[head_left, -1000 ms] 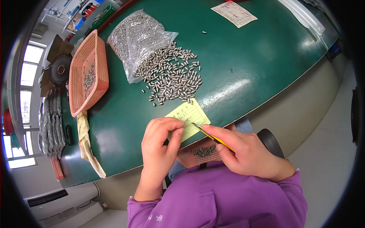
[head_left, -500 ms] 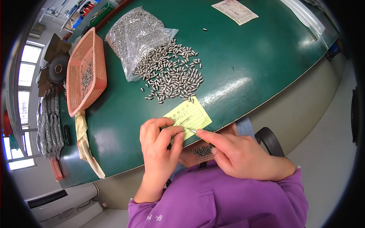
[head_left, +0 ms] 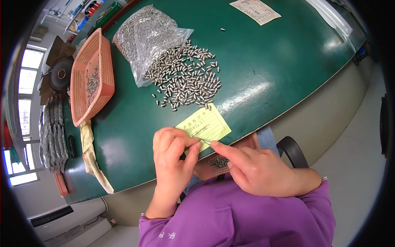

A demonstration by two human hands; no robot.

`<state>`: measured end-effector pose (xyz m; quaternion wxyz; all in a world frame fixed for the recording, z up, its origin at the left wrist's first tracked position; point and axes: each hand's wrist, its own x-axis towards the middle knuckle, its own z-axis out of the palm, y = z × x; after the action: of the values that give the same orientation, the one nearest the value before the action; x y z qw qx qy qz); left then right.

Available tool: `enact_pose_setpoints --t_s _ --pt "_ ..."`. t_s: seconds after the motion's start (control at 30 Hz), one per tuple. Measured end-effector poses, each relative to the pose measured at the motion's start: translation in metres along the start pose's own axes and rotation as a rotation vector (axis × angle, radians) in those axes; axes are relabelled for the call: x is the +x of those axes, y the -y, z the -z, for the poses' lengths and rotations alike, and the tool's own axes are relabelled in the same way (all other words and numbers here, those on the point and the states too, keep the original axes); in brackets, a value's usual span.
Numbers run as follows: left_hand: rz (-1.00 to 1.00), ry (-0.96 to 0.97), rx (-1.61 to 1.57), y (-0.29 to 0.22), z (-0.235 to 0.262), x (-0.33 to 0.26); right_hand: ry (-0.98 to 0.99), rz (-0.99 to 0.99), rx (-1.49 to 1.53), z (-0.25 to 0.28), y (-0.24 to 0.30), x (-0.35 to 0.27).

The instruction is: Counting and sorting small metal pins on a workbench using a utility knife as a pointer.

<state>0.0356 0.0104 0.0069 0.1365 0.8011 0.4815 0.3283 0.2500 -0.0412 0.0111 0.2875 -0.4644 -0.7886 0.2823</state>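
Observation:
My left hand (head_left: pixel 173 154) is closed in a pinch above the near table edge, thumb and forefinger together on something too small to make out. My right hand (head_left: pixel 263 168) grips a slim silver pointed tool (head_left: pixel 207 142), whose tip reaches the left fingertips. Its handle is hidden in my palm. Under both hands lies a yellow lined card (head_left: pixel 213 123) with writing on it. Beyond the card spreads a heap of small silver metal pins (head_left: pixel 187 84), pointed and grooved, spilling from a clear plastic bag (head_left: pixel 148 41).
A pink plastic basket (head_left: pixel 109 78) with small metal parts stands at left, beside a pale cloth (head_left: pixel 91 158). Another pink basket (head_left: pixel 201 173) with dark parts sits below the table edge. Packed clear bags (head_left: pixel 53 136) and a black marker (head_left: pixel 72 146) lie far left; a paper slip (head_left: pixel 257 11) lies at the back.
Both hands stay over the card with nearly the same grip. The view shifts slightly; the tool tip still meets the left fingertips.

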Motion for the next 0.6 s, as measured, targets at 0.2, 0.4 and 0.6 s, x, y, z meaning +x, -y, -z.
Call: enact_pose_setpoints --t_s 0.2,0.4,0.6 --pt "0.009 0.019 -0.02 -0.001 0.001 0.003 0.048 0.031 -0.055 0.003 0.001 0.003" --pt "0.016 -0.001 0.001 0.0 0.0 0.0 0.068 -0.028 -0.068 0.003 0.006 0.003" --pt "0.054 0.285 -0.194 -0.009 0.034 0.005 -0.119 -0.045 0.158 0.014 -0.003 -0.002"
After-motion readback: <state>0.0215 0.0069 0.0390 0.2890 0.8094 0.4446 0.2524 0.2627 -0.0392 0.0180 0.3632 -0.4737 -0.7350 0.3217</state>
